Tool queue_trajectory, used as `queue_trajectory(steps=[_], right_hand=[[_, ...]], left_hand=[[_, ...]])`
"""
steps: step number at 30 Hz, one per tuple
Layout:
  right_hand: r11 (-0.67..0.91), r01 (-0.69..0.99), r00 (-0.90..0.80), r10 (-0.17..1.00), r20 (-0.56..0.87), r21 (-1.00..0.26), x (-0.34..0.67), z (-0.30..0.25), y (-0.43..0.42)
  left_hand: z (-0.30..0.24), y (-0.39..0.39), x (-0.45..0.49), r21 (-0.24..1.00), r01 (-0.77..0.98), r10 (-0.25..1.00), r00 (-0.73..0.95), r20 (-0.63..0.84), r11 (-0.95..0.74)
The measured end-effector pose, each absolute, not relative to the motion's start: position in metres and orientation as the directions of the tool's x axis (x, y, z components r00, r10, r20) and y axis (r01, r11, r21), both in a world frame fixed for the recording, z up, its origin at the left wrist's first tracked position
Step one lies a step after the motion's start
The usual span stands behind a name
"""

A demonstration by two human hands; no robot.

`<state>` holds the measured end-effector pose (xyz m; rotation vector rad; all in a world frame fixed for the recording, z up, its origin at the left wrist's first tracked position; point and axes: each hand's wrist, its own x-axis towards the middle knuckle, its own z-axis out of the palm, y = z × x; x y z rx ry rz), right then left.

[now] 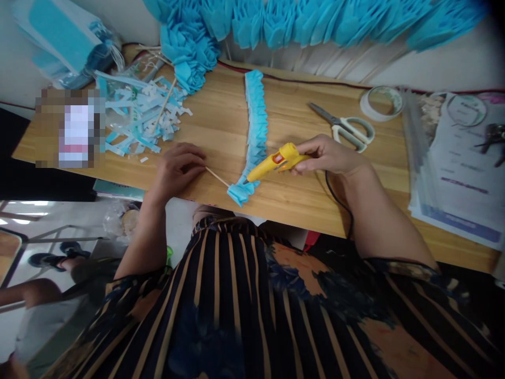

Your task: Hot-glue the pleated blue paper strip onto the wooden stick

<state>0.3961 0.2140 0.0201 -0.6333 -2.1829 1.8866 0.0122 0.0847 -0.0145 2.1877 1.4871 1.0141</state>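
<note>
My left hand (179, 168) pinches one end of a thin wooden stick (217, 177). On the stick's other end sits a small rolled blue flower head (240, 193), near the table's front edge. From it a long pleated blue strip (255, 116) runs back across the table. My right hand (321, 155) is wrapped round a yellow hot glue gun (276, 160). The gun points left, its dark nozzle at the strip just beside the flower head; whether it touches, I cannot tell.
White-handled scissors (347, 128) and a tape roll (382, 103) lie at the right, near papers (469, 173) in clear sleeves. Blue and white scraps (145, 118) are heaped at the left. Finished blue flowers (280, 23) line the back. A black cord (335, 195) hangs over the front edge.
</note>
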Motion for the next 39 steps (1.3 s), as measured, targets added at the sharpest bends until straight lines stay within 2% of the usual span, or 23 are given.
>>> queue_trajectory(steps=[8,20,25,30,39], right_hand=[[0.058,0.147,-0.851,0.516,-0.096,-0.987,0.409,0.022,0.219],[0.094,0.187,-0.881,0.456,-0.124,-0.978,0.397,0.024,0.215],[0.031,0.108,-0.854,0.515,-0.077,-0.994,0.408,0.025,0.219],[-0.009,0.070,-0.840,0.539,-0.064,-0.998,0.408,0.020,0.220],[-0.077,-0.093,-0.775,0.632,0.024,-0.993,0.403,0.009,0.220]], left_hand=[[-0.015,0.085,0.012,0.585,0.707,0.909,0.212,0.359,-0.397],[-0.014,0.086,0.012,0.588,0.691,0.897,0.219,0.383,-0.420],[-0.013,0.085,0.013,0.585,0.709,0.909,0.211,0.359,-0.395],[-0.014,0.086,0.013,0.573,0.700,0.893,0.223,0.391,-0.427],[-0.016,0.086,0.011,0.578,0.682,0.882,0.231,0.410,-0.448]])
